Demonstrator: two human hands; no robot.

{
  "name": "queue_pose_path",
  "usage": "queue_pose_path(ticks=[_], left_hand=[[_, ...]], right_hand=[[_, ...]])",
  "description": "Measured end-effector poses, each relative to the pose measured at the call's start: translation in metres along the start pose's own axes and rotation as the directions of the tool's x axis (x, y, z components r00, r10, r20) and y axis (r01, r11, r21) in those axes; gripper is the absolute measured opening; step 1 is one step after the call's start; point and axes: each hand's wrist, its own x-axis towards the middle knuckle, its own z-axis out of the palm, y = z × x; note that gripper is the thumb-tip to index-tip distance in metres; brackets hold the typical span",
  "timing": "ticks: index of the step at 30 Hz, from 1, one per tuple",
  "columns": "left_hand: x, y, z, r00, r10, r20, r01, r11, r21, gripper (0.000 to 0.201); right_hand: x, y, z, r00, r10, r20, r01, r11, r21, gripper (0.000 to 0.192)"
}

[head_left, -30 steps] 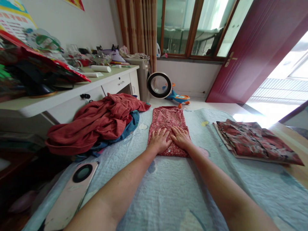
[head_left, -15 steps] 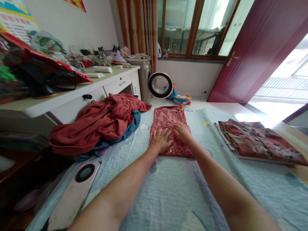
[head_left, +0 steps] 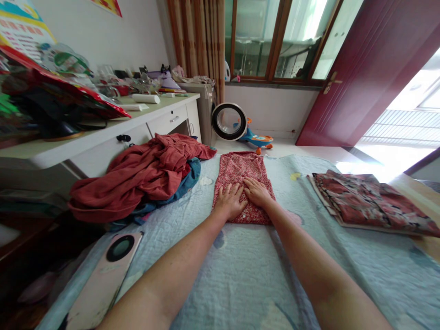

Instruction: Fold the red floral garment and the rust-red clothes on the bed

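Over on the left, a rust-red heap of clothes (head_left: 137,176) is sitting crumpled beside the desk (head_left: 103,133). Mid-bed, the left hand (head_left: 231,201) is lying flat, fingers spread, on the small red floral garment (head_left: 240,172); the right hand (head_left: 257,193) is pressing down beside it, fingers together, thumbs nearly touching. That cloth looks thin, soft and light, best taken by its folded edges. A folded patterned garment (head_left: 367,201) is waiting to the right.

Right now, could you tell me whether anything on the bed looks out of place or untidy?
The rust-red garment lies crumpled in a heap over something blue at the bed's left edge, unlike the folded patterned garment on the right. Both hands, left hand and right hand, lie flat on the red floral cloth. Nothing looks spilled or damaged.
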Motion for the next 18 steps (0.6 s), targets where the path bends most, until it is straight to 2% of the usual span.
queue_pose_path(ticks=[7,12,15,18], left_hand=[[0.0,0.001,0.0,1.0,-0.002,0.01,0.002,1.0,0.001,0.064],[0.0,0.002,-0.003,1.0,-0.007,0.018,0.007,1.0,0.0,0.063],[0.0,0.002,-0.004,0.999,-0.009,0.031,0.009,1.0,-0.006,0.063],[0.0,0.002,-0.003,0.999,-0.01,0.044,0.01,1.0,-0.014,0.064]], right_hand=[[0.0,0.002,0.0,1.0,0.02,-0.016,-0.019,0.998,0.066,0.05],[0.002,0.005,0.001,0.998,0.009,-0.059,0.001,0.984,0.176,0.05],[0.004,0.01,-0.001,0.99,0.004,-0.139,0.04,0.951,0.306,0.051],[-0.001,0.017,-0.008,0.956,0.055,-0.287,0.074,0.904,0.42,0.051]])
